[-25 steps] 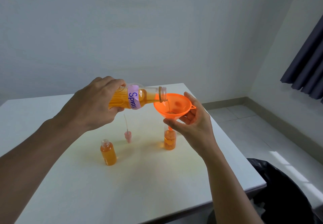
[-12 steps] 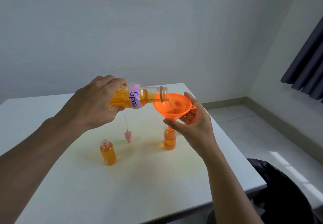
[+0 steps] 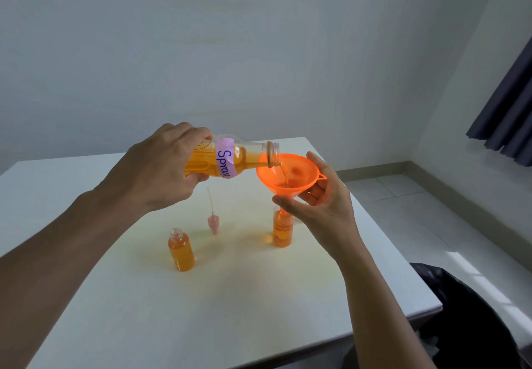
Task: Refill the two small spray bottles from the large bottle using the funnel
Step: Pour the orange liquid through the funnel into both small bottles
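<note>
- The left hand (image 3: 161,167) is wrapped around the base of the large bottle (image 3: 227,160). The bottle's long axis lies nearly level, pointing right, with the open mouth dipped slightly over the funnel's left rim.
- The right hand (image 3: 319,204) cups the orange funnel (image 3: 288,174) from the right and below, fingers closed on its cone. The funnel stands upright, bowl up.
- Key relation: the funnel spout enters the neck of the right-hand small bottle (image 3: 282,229), which stands directly below the right hand's grip on the table (image 3: 144,311). A thin stream of orange liquid runs from the large bottle's mouth into the bowl.
- Judgement: the right-hand small bottle appears close to full, so the next move likely calls for tipping the large bottle back to upright. Overflow at the neck is the main risk.
- The left-hand small bottle (image 3: 180,250) stands uncapped near the left forearm, well apart from the funnel, and looks filled to the shoulder.
- A pink spray head (image 3: 213,220) with its dip tube stands on the table between the two small bottles, slightly farther back.
- Count: one large bottle, one funnel, two small bottles, one spray head visible. No second spray head is visible.
</note>
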